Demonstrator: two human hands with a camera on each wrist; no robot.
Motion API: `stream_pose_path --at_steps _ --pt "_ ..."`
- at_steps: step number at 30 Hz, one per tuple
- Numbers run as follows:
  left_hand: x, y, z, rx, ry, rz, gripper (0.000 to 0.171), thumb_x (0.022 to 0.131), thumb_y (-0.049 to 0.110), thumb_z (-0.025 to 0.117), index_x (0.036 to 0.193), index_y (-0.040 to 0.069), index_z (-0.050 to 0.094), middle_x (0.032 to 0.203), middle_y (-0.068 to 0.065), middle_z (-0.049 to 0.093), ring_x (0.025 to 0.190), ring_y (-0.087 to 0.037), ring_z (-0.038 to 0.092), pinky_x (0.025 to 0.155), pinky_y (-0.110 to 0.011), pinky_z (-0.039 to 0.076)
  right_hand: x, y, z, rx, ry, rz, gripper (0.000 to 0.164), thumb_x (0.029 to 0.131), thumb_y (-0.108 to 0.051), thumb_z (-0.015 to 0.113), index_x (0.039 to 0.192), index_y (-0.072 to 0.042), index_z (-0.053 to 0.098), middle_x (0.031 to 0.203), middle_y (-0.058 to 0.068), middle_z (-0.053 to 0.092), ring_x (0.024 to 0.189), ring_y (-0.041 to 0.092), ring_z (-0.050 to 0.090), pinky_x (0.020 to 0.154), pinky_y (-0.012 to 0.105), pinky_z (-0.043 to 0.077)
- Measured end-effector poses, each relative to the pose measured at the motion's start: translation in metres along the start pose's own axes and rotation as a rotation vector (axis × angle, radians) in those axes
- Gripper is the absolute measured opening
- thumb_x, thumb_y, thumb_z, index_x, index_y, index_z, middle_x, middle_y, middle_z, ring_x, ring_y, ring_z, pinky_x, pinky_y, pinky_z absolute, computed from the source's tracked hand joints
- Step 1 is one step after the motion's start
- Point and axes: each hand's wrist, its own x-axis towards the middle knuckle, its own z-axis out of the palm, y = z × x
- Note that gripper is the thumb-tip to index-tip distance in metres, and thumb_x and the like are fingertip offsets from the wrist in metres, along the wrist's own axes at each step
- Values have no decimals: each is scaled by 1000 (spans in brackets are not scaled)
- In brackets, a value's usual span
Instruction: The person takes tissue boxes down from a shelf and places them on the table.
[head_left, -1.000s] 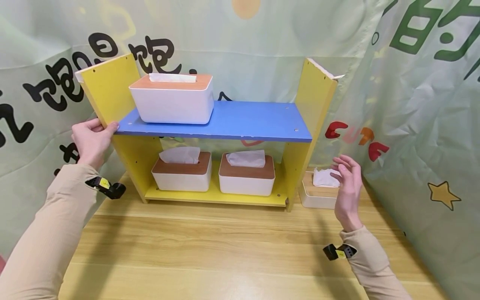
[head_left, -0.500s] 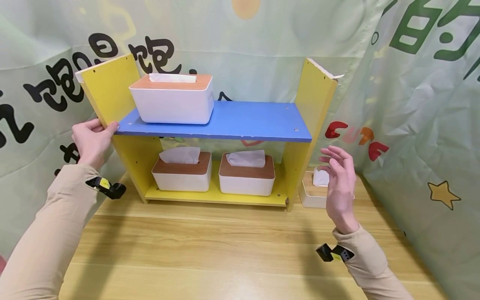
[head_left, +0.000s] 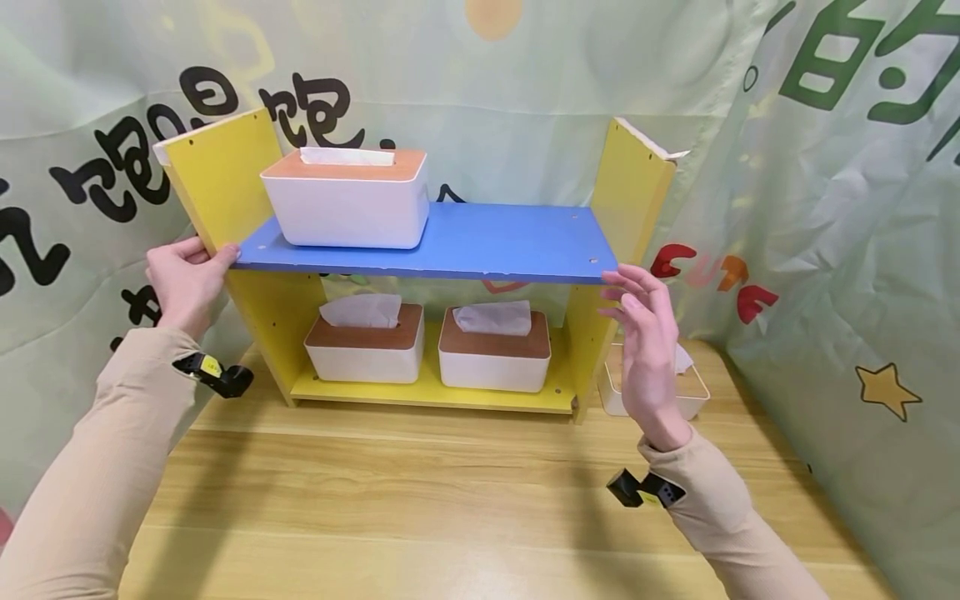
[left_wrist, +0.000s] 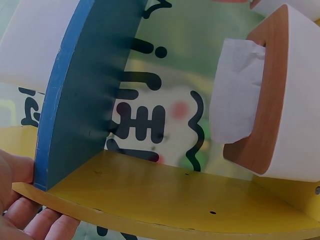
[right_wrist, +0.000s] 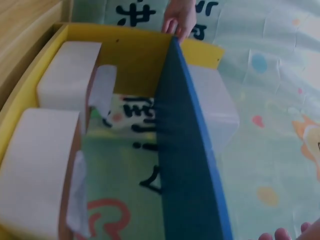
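"Three tissue boxes (head_left: 491, 369) stand in your two-tier shelf (head_left: 517, 237) on the desk (head_left: 420, 500). Your grip?"

"Your left hand (head_left: 183, 282) pinches its left side; your right hand (head_left: 648, 358), fingers (head_left: 637, 277) loosely curved around nothing, hovers near its right edge. One-sided lifting could slide the upper box (head_left: 345, 208)."

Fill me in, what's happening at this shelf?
A person's left hand grips the left side of the yellow shelf, where the blue board meets it. The right hand is raised near that board's right end, holding nothing; whether it touches is hard to tell. One tissue box sits at the left of the blue board, two more stand side by side below, and a fourth box is on the table, partly hidden behind the right hand.
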Motion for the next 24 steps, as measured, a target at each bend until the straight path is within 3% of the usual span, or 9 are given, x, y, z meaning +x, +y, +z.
stream_pose_path --at_steps 6,16,24 --pt "1 0 -1 15 -4 -1 55 89 24 74 139 6 59 53 39 52 61 19 56 66 -2 45 7 -10 25 -8 -47 15 35 98 -14 41 129 -5 54 122 9 61 113 28 56 96 30 47" --pt "0 1 -1 19 -8 2 55 90 25 74 139 6 59 53 39 51 62 19 56 66 -2 46 24 -13 55 -16 -134 85 40 100 -16 37 137 -2 45 122 0 57 112 21 55 100 34 44" --pt "0 1 -1 11 -16 -5 55 90 25 74 140 6 58 53 39 51 63 18 57 68 -2 46 47 -9 82 -50 -156 142 41 102 -20 40 139 -3 44 123 1 54 106 14 56 102 41 45"
